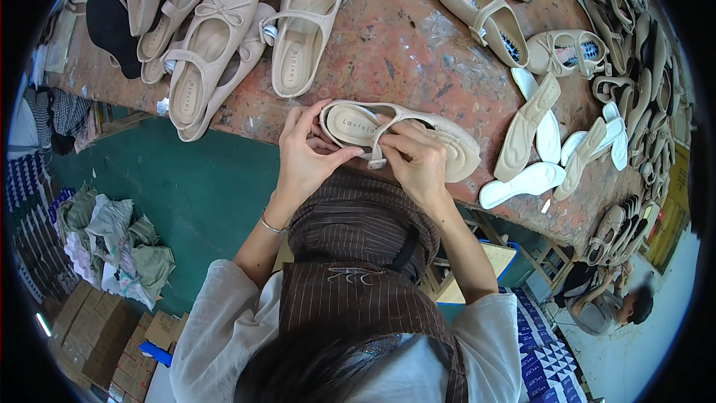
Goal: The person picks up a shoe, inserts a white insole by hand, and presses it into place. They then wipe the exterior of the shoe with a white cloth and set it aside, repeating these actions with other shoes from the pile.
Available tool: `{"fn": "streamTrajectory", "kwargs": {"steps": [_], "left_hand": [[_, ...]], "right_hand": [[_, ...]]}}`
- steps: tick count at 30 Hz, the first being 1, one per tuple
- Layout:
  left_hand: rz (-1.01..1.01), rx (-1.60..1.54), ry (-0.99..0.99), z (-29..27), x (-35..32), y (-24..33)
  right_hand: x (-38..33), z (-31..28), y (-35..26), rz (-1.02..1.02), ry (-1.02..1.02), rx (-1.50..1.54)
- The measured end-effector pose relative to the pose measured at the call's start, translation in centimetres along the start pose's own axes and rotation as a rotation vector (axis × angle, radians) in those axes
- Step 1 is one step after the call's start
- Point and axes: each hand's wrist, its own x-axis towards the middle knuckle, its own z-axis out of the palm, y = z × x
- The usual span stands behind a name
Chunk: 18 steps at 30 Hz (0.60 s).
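A beige strapped flat shoe lies sideways at the table's near edge, its heel toward the left. Inside the heel end sits a beige insole with dark print. My left hand is closed round the heel, thumb on the near rim and fingers on the far side. My right hand is closed on the shoe's middle by the buckled strap, some fingers inside the opening. A padded beige piece shows right of that hand; whether it is a separate insole I cannot tell.
Beige shoes with bows stand along the far left of the table. Shoes without beige insoles lie at the far right. Loose beige insoles and white pads lie right of my hands. Another person sits at lower right.
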Motion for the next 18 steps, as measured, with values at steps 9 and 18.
{"fn": "streamTrajectory", "kwargs": {"steps": [9, 18], "left_hand": [[0.016, -0.012, 0.131, 0.7, 0.5, -0.6], [0.043, -0.041, 0.199, 1.1, 1.3, -2.1]], "right_hand": [[0.7, 0.9, -0.2, 0.027, -0.048, -0.001], [0.8, 0.1, -0.2, 0.078, -0.046, 0.066]]}}
